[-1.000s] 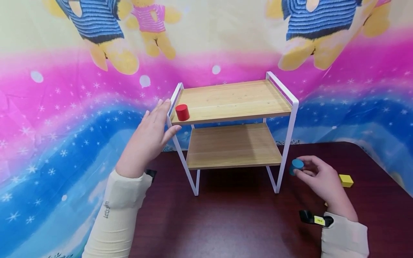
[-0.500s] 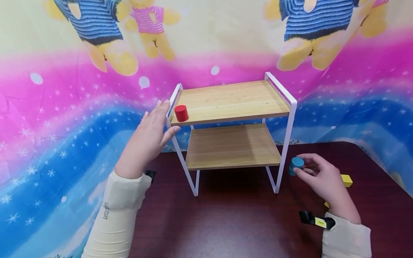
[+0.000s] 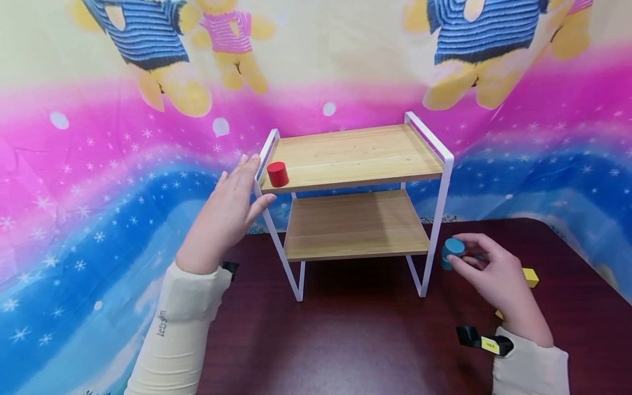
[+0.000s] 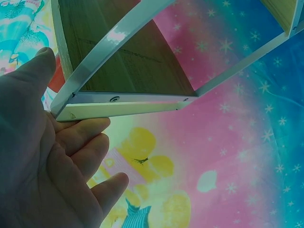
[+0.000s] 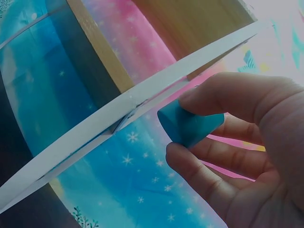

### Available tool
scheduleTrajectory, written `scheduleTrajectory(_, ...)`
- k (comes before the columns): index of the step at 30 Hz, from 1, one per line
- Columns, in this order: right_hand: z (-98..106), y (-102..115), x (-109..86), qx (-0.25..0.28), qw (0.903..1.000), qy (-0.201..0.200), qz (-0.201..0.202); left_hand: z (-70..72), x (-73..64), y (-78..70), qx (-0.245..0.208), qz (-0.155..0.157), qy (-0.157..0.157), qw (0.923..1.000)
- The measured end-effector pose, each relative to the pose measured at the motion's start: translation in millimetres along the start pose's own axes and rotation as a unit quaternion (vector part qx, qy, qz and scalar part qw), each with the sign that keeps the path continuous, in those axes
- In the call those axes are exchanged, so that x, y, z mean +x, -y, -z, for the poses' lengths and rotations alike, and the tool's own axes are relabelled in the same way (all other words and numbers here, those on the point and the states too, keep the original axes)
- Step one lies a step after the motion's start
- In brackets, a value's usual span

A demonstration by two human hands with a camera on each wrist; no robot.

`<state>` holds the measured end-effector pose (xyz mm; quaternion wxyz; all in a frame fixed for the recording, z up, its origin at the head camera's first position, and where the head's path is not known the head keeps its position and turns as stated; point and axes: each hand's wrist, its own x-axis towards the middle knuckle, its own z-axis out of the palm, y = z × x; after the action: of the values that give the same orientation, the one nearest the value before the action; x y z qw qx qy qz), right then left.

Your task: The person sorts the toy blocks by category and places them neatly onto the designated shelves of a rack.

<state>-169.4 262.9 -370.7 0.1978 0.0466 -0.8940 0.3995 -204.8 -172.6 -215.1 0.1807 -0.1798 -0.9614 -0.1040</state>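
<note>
My right hand (image 3: pixel 489 274) pinches a small blue cylinder block (image 3: pixel 453 247) between thumb and fingertips, just outside the rack's right leg. The right wrist view shows the same blue block (image 5: pixel 187 124) at the fingertips, near the white frame. On the left, my left hand (image 3: pixel 222 214) lies along the upper left of the two-tier rack (image 3: pixel 355 153), fingers extended and thumb spread. Its fingers (image 4: pixel 85 137) sit right at the white metal frame in the left wrist view. A red cylinder block (image 3: pixel 278 174) stands on the top shelf's front left corner, close to that hand.
The lower wooden shelf (image 3: pixel 357 225) carries nothing. A yellow block (image 3: pixel 530 277) lies on the dark red table (image 3: pixel 336 345) behind my right hand, and another yellow piece (image 3: pixel 500 314) is mostly hidden by the wrist. A printed cloth (image 3: pixel 148 181) hangs behind the rack.
My right hand keeps the blue block at nearly the same place, shifting it only slightly upward. The left hand stays by the rack's frame, and the red block has not moved on its shelf.
</note>
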Motion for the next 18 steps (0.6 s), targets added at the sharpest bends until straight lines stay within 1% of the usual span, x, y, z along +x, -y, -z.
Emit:
scheduleTrajectory(12,0.8,6.2,-2.4,0.021,0.9994,-0.018,0.019,-0.7,-0.1,0.2,0.001,0.001,0.000,1.0000)
scheduleTrajectory(18,1.2,10.6,-2.7,0.026,0.9990,-0.030,0.019,-0.3,-0.1,-0.3,0.001,0.006,0.002,1.0000)
